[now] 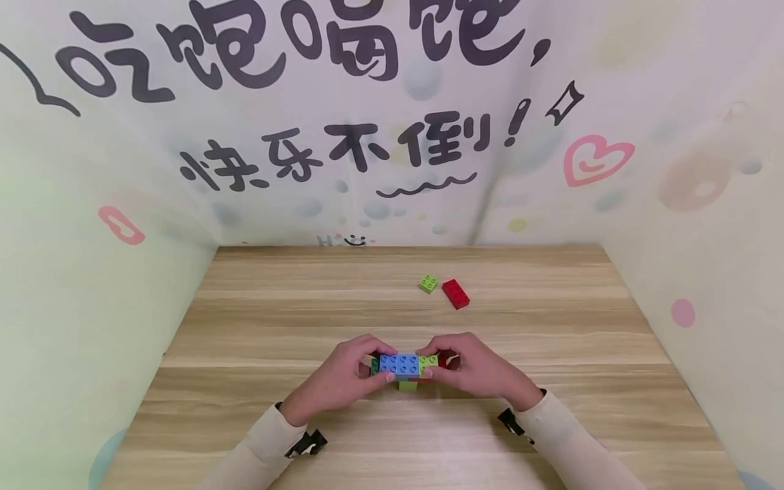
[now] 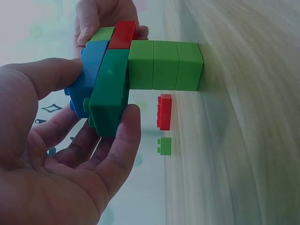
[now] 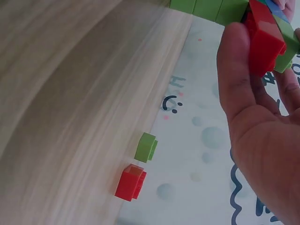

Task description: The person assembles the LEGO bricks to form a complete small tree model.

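Your left hand [image 1: 348, 372] pinches blue brick [image 1: 398, 365], right hand [image 1: 470, 367] light-green brick [image 1: 431, 361] beside it — press evenly over green column [image 2: 165, 65].

Got a wood-grain table [image 1: 245, 306] across the lower frame, little green block [image 1: 428, 284] and red block [image 1: 456, 294] lying near each other, right of centre.

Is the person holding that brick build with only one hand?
No: the head view shows the left hand and the right hand gripping opposite ends of the build.
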`<state>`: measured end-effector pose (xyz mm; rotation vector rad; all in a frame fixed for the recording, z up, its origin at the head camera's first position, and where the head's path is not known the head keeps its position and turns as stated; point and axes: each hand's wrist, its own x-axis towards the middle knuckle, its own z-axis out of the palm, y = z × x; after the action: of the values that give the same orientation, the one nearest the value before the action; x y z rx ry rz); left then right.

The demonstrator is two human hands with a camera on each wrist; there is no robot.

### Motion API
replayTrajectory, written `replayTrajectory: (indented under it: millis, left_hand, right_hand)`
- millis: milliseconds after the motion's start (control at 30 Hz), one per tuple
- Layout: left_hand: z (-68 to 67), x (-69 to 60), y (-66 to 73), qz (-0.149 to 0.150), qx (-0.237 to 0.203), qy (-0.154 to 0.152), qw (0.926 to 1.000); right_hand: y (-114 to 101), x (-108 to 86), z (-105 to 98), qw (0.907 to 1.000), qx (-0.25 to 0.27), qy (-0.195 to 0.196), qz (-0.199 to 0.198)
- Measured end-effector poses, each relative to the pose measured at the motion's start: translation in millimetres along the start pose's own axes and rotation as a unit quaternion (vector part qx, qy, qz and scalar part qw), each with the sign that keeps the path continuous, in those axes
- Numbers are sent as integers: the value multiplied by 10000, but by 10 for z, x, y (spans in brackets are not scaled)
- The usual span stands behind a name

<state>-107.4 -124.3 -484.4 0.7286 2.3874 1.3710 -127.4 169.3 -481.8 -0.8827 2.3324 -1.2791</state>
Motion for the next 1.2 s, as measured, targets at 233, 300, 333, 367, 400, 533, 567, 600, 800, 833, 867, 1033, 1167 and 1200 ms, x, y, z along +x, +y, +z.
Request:
replayTrajectory:
  millis: [233,300,333,367,400,533,567,600,800,833,867,1033,1167,1200]
  left_hand:
    - [-18,-3,16,59,-11,22,10000]
    - [-18,-5,20,62,-1,22,10000]
    - [-16,-5,22,59,-3,19,10000]
    - [-13,-5,22,48,-14,12,10000]
    - [-10,-4,23,31,-23,8,10000]
    - [8,5,22,-4,-52,1,10000]
    - [12,7,19,-7,-65,2,10000]
    - [15,8,18,-10,-72,7,10000]
    - [13,12,0,-59,-194,37,9998]
    - [12,11,-7,-71,-228,41,9997]
    - [9,10,-14,-83,-272,45,9996]
    - [-2,-2,-55,-147,-398,89,9991]
    - [-13,-21,-67,-216,-522,117,9983]
    - [-18,-26,-66,-231,-556,125,9981]
  right_hand:
    - [30,8,0,9996,-8,9,-282]
    - [39,9,3,9996,-10,14,-272]
    - [44,8,4,9996,-19,14,-271]
    - [48,7,5,9997,-37,19,-251]
    - [47,5,6,9997,-51,25,-218]
    - [41,-4,6,9998,-108,78,-158]
    - [38,-7,5,9998,-114,93,-144]
    - [32,-8,4,9998,-119,106,-149]
    - [24,13,-8,9990,-332,123,-266]
    - [27,21,-13,9987,-387,140,-295]
    - [31,28,-18,9985,-428,161,-315]
    - [58,64,-56,9971,-583,306,-382]
    - [87,86,-93,9959,-692,460,-354]
    - [95,92,-102,9953,-724,537,-354]
